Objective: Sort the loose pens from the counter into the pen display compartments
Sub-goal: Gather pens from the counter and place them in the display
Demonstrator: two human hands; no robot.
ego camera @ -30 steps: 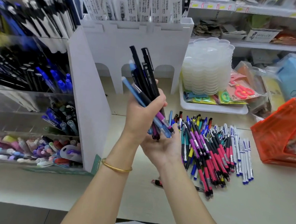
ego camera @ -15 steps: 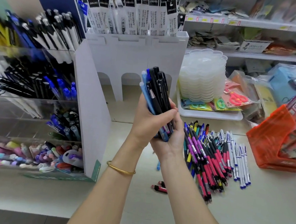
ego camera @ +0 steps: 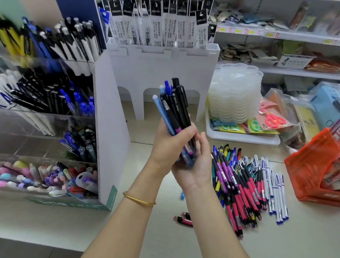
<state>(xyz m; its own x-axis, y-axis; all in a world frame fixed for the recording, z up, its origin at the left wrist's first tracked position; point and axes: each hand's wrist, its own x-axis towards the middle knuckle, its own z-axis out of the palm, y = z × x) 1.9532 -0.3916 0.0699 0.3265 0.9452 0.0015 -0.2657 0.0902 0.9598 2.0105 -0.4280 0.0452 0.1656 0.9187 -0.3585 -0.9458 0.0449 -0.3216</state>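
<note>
The pen display [ego camera: 43, 96] stands at the left edge of the tabletop [ego camera: 299, 245], its clear compartments stocked. Above the tabletop's middle, the left hand [ego camera: 169, 147] grips a pen bundle [ego camera: 176, 108] upright, fingers curled round the barrels. The right hand [ego camera: 196, 171] cups the bundle's lower ends, fingers curled up against it. Loose pens [ego camera: 247, 182] lie heaped right of centre, near an orange basket [ego camera: 314, 170] at the right edge.
</note>
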